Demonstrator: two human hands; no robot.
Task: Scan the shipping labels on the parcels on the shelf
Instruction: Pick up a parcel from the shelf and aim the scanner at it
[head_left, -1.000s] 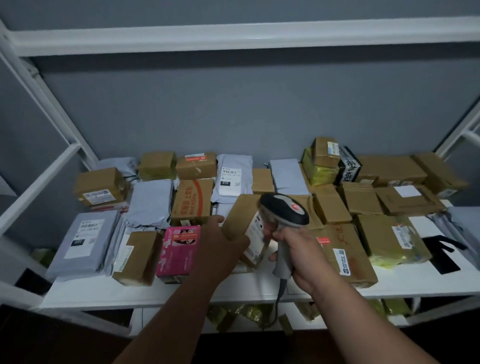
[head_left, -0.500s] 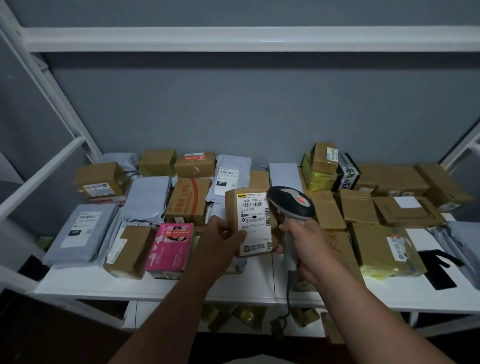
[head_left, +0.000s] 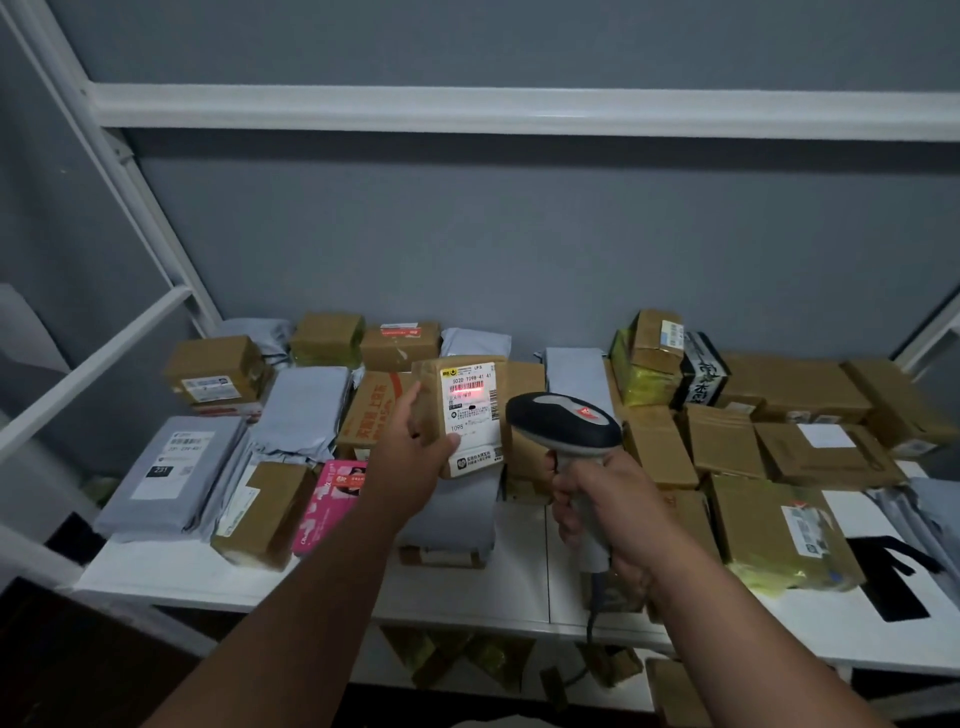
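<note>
**Label under the beam**

Shelf (head_left: 519, 587) fills the lower half of the frame, a white board loaded with parcels laid mostly flat: grey mailers (head_left: 171, 478) at the left, brown boxes (head_left: 722, 441) crowded at the right, a pink box (head_left: 332, 504) near the front edge. Most lie with labels up or tucked away, which likely explains why each is lifted to be read.

One box (head_left: 467, 410) is raised off the shelf at centre frame, stood upright so its white label (head_left: 470, 415) faces the scanner (head_left: 563, 423) just to its right. A red glow lies across the barcode near the label's top, so the scan itself appears to be the step in hand. The tilt and closeness look chosen to square the barcode to the beam.

The left hand (head_left: 415, 447) grips the box from its left side, thumb curled onto the lower corner of the label; the remaining fingers are hidden behind the carton. The right hand (head_left: 608, 509) is wrapped tight round the scanner's grip, fingers closed on the handle; whether one presses the trigger I cannot tell. A cable hangs below the handle toward the bottom of the frame.
</note>
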